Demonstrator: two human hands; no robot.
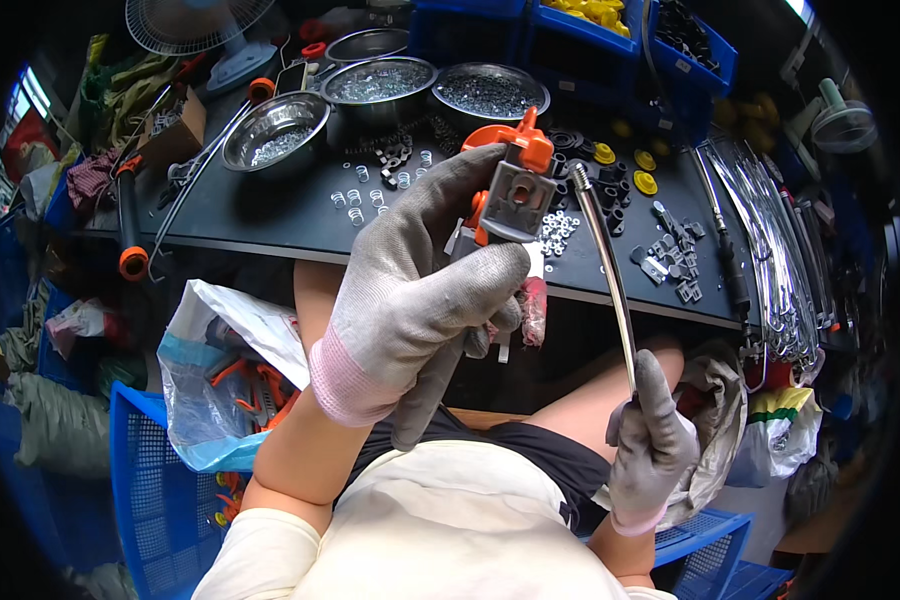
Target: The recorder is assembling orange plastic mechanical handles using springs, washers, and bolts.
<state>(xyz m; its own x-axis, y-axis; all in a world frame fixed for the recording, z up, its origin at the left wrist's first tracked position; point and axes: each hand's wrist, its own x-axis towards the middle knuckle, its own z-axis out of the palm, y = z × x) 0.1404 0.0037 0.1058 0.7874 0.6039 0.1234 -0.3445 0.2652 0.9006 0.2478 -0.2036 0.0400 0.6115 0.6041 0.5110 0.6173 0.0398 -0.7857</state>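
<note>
Left hand grips orange-grey clamp; right hand holds metal rod

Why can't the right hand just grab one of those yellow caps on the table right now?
Probably not as things stand: the right hand is down by the lap, closed around a metal rod, so it isn't free. The yellow caps lie far across the black table, though nothing blocks the way.

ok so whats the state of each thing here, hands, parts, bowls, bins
left hand: gloved, shut on the orange and grey plastic part, held up above the table edge
right hand: gloved, shut on the lower end of the metal rod, rod upright, tip beside the part
steel bowls: upright, holding small metal pieces
blue bin: open, yellow pieces inside
</note>
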